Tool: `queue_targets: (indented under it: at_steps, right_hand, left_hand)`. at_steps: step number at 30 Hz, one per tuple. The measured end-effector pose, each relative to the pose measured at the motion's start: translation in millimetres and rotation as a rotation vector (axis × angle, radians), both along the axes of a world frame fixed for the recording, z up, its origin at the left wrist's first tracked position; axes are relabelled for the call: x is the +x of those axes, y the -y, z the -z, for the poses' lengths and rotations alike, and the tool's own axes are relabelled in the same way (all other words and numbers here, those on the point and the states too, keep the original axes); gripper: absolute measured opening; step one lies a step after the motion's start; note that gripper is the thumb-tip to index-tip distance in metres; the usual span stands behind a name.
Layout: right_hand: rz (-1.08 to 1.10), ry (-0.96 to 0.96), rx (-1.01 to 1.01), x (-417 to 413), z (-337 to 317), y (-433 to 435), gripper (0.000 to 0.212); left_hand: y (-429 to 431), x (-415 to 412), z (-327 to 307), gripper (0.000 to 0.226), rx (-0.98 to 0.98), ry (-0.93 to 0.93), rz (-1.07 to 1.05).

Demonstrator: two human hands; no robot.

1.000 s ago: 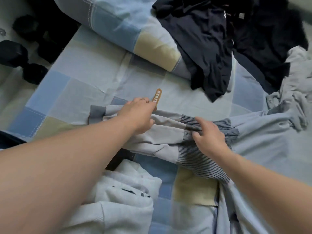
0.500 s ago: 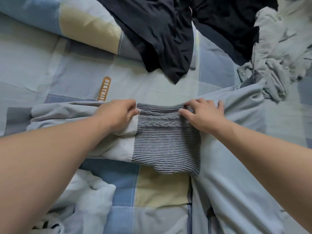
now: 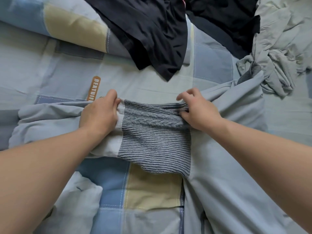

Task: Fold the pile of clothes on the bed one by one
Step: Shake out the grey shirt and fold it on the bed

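I see left grip (image 3: 99,115) and right grip (image 3: 199,110) both pinching light-blue cloth garment (image 3: 219,166) at top corners of its grey ribbed knit panel (image 3: 155,142).

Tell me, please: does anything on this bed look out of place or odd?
The knitted band of the light blue garment lies bunched and twisted at its top edge, where the right hand pinches it; the left hand grips the garment beside it. The orange label on the bedcover reads BEATUIF, oddly spelled.
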State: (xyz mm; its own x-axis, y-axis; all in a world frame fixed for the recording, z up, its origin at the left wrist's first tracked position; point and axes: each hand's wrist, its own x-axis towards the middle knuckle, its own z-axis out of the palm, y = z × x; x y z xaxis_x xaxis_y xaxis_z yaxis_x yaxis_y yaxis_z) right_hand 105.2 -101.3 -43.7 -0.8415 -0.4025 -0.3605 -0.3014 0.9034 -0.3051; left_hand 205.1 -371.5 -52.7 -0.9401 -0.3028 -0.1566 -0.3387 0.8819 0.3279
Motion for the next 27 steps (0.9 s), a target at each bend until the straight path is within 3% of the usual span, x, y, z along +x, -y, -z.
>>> queue_targets:
  at_steps: [3, 7, 11, 14, 16, 21, 27]
  right_hand:
    - [-0.024, 0.008, 0.02, 4, 2, -5, 0.035]
    - [-0.035, -0.055, -0.137, 12, -2, -6, 0.037]
    - [-0.176, 0.12, 0.132, 11, -8, -3, 0.035]
    - [-0.099, 0.164, 0.048, 6, -17, -1, 0.023]
    - [-0.024, 0.262, 0.001, 4, -20, 1, 0.032]
    - [-0.057, 0.284, 0.222, 8, -21, 6, 0.051]
    - [-0.008, 0.105, 0.114, 9, -21, 17, 0.015]
  left_hand:
    - [-1, 3, -4, 0.021, 0.014, -0.029, -0.014]
    - [0, 4, -5, 0.022, 0.04, -0.086, -0.035]
    - [2, 8, -10, 0.022, 0.046, -0.134, -0.016]
    - [2, 10, -16, 0.022, 0.083, -0.162, -0.026]
    - [2, 11, -19, 0.022, 0.106, -0.179, -0.015]
    - [7, 14, -27, 0.022, 0.13, -0.226, 0.035]
    - [10, 20, -35, 0.021, 0.131, -0.248, 0.053]
